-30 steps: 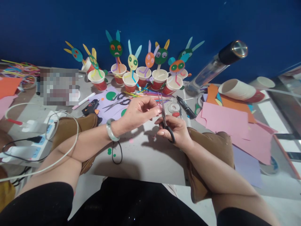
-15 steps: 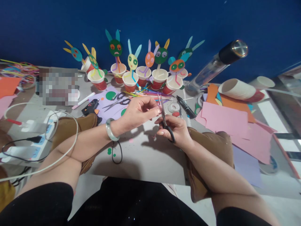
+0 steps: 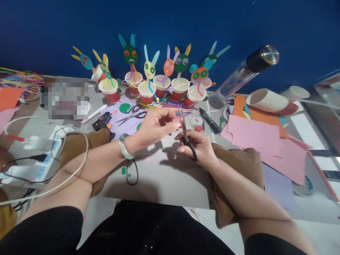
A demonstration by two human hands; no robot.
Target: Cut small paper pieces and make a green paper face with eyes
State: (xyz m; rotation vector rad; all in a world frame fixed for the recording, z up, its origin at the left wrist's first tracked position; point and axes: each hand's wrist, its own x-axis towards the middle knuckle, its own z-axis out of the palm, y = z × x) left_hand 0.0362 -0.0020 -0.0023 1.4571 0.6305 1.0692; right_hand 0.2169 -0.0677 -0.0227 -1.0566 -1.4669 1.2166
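Note:
My right hand is wrapped round the black handles of a pair of scissors, whose blades point up and away from me. My left hand, with a bangle at the wrist, pinches a small pink piece of paper right beside the blades. Most of that piece is hidden by the fingers. Both hands are above the grey table. A second pair of scissors lies on a purple sheet beyond my left hand.
Paper cups with paper rabbit-like figures line the blue wall. Pink sheets lie at the right, near a tall clear bottle. A roll of tape is past my right hand. A power strip and cables sit left.
Almost nothing differs. Both hands keep their places with the scissors and the pink piece; only a slight shift of the camera shows.

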